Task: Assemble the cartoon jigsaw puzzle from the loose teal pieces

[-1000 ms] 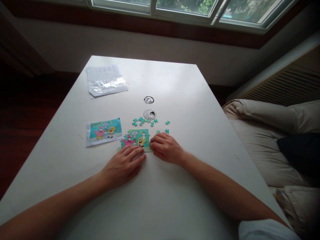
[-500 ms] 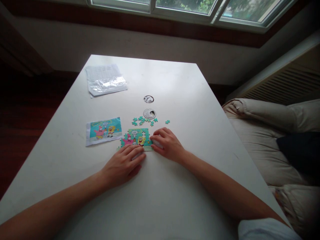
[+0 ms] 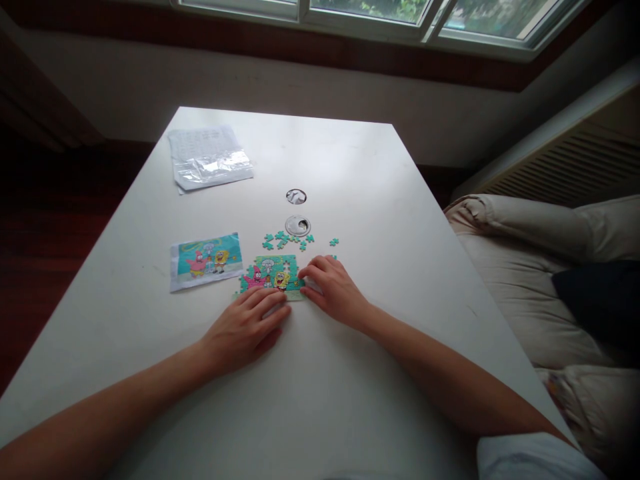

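Note:
A partly assembled jigsaw puzzle (image 3: 268,267) with pink, yellow and pale cartoon figures on teal lies on the white table. My left hand (image 3: 250,323) rests along its lower edge, fingers stretched out and laid over the bottom pieces. At the puzzle's right edge, my right hand (image 3: 334,290) touches the border with curved fingertips, thumb apart from the fingers. Neither hand visibly holds a piece. Several loose teal puzzle pieces (image 3: 283,239) lie just beyond the puzzle, and a single piece (image 3: 334,242) sits apart on the right. Fingers hide the puzzle's lower part.
Left of the puzzle lies a reference picture (image 3: 206,262) of the same figures. A clear plastic bag with papers (image 3: 213,160) is at the far left of the white table (image 3: 345,173). Two round fittings (image 3: 298,225) are set in the tabletop. A beige sofa (image 3: 515,267) stands on the right.
The view has shifted very slightly. Both hands stay in nearly the same place at the puzzle, and the pieces lie as before.

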The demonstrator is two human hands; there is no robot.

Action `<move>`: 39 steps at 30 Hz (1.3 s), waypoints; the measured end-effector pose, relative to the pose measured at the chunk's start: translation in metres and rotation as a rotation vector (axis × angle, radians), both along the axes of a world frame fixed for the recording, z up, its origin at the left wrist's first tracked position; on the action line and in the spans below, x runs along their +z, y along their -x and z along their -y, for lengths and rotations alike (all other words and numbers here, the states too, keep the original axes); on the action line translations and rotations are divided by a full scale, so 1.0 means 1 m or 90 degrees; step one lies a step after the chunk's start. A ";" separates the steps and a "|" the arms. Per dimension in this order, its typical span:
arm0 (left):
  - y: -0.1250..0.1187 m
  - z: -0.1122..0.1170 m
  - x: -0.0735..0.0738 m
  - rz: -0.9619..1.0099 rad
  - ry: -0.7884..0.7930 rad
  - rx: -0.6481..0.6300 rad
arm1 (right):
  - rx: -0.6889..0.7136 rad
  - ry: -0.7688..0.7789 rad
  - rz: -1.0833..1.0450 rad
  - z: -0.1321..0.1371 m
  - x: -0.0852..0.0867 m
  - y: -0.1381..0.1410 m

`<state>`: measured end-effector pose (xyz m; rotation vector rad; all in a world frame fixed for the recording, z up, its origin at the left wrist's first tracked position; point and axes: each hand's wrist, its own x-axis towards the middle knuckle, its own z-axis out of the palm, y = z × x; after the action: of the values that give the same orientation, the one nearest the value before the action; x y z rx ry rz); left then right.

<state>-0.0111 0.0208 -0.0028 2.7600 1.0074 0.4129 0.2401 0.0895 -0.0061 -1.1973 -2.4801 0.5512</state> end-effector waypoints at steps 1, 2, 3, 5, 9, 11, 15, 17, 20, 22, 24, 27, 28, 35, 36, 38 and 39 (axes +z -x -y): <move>0.000 0.000 0.000 -0.003 0.000 0.001 | -0.009 0.007 -0.006 0.000 0.000 0.001; 0.000 0.000 0.000 -0.007 -0.001 0.003 | -0.016 0.015 -0.011 0.000 0.000 0.001; -0.001 0.000 0.001 -0.012 -0.004 0.006 | -0.020 0.024 -0.016 0.001 0.000 0.002; -0.001 -0.001 0.002 -0.029 -0.011 0.012 | -0.024 0.036 -0.023 0.002 0.000 0.003; -0.003 -0.001 0.005 -0.070 -0.016 0.006 | -0.022 0.051 -0.034 0.003 0.001 0.006; -0.003 -0.001 0.006 -0.083 -0.012 -0.001 | -0.021 0.065 -0.051 0.003 0.001 0.007; -0.004 0.000 0.007 -0.091 -0.009 -0.002 | -0.037 0.107 -0.099 0.001 0.001 0.009; -0.004 0.000 0.007 -0.087 -0.011 -0.003 | -0.049 0.134 -0.120 0.000 0.001 0.010; -0.003 -0.001 0.007 -0.085 -0.015 -0.005 | -0.063 0.167 -0.150 -0.001 0.001 0.010; -0.003 -0.001 0.007 -0.087 -0.017 -0.007 | -0.071 0.177 -0.166 -0.001 0.000 0.010; -0.003 -0.001 0.008 -0.089 -0.016 -0.008 | -0.078 0.178 -0.176 -0.001 -0.001 0.010; -0.003 -0.001 0.007 -0.091 -0.012 -0.007 | -0.077 0.158 -0.169 0.001 -0.002 0.010; -0.003 0.000 0.006 -0.089 -0.010 -0.008 | -0.072 0.145 -0.161 0.001 -0.002 0.009; -0.006 0.002 0.000 -0.065 -0.001 -0.007 | -0.034 0.077 -0.121 0.004 -0.005 0.009; -0.007 0.002 0.000 -0.063 0.002 -0.008 | -0.032 0.072 -0.119 0.004 -0.005 0.009; -0.008 0.002 0.000 -0.061 0.004 -0.009 | -0.027 0.058 -0.116 0.004 -0.005 0.009; -0.008 0.002 0.000 -0.060 0.004 -0.010 | -0.023 0.049 -0.113 0.005 -0.006 0.009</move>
<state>-0.0031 0.0192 -0.0030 2.8023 1.0059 0.2798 0.2311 0.0848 -0.0116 -1.1650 -2.3032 0.7170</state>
